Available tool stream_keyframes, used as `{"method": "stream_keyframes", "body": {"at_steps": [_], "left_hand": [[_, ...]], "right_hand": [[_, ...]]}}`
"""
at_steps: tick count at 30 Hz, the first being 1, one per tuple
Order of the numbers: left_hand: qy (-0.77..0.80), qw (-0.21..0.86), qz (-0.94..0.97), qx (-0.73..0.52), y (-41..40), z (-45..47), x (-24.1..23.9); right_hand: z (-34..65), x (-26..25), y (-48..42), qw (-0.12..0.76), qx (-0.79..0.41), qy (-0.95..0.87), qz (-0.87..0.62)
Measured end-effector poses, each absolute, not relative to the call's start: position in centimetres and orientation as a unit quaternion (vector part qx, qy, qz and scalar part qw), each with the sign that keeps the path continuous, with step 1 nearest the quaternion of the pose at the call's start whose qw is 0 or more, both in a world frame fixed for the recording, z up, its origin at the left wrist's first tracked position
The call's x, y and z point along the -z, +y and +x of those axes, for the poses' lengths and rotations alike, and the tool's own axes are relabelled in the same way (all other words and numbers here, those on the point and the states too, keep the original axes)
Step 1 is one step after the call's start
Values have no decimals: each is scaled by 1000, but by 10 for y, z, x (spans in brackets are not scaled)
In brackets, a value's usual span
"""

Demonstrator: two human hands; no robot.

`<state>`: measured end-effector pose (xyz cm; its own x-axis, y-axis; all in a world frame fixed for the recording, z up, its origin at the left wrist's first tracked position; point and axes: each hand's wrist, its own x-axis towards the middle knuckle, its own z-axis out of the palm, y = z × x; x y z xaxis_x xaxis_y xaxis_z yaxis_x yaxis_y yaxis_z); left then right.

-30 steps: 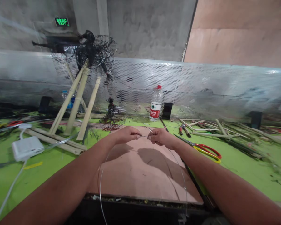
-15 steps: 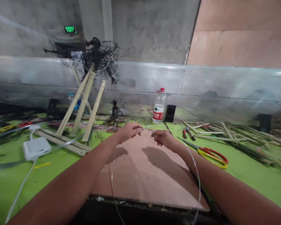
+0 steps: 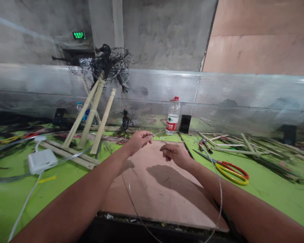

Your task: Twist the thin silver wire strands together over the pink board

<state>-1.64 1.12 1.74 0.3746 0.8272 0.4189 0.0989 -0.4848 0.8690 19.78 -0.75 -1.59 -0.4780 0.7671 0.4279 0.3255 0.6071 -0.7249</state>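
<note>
My left hand [image 3: 140,142] is closed in a pinch on a thin, shiny wire [image 3: 221,194]. From those fingertips the wire arcs over to the right, past my right forearm, and loops down toward the bottom edge. Another stretch of it hangs below my left wrist. My right hand [image 3: 174,155] is also closed, thumb against curled fingers, a little lower and to the right; whatever it may hold is hidden. Both hands are above a pinkish-brown board [image 3: 152,199], apart from each other.
Scissors with red and yellow handles [image 3: 231,172] and pliers [image 3: 204,145] lie right, before bamboo strips [image 3: 233,148]. A water bottle [image 3: 172,116] stands behind. Bamboo poles [image 3: 92,111] topped with black tangled wire [image 3: 107,62] and a white adapter [image 3: 43,160] are left.
My right hand has moved slightly left and down. The wire now arches higher from my left fingertips, and its loop has shifted right. The view has tilted slightly.
</note>
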Motion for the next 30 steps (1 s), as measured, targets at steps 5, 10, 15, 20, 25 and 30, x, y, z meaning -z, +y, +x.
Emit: {"method": "stream_keyframes", "body": {"at_steps": [5, 10, 15, 20, 25, 30], "left_hand": [[312, 399, 752, -422, 7, -11, -15], [315, 377, 767, -413, 0, -6, -16], [321, 348, 776, -416, -4, -5, -18], [325, 338, 781, -413, -7, -5, -19], [335, 320, 786, -409, -11, -4, -23], [348, 302, 788, -410, -15, -4, -26]], "right_hand": [[196, 16, -6, 414, -236, -804, -354], [198, 15, -4, 414, -247, -800, -358], [197, 14, -10, 404, -284, -801, -340], [196, 14, -9, 411, -270, -798, -348], [196, 12, -11, 406, -253, -801, -359], [195, 10, -12, 403, -182, -812, -380]]}}
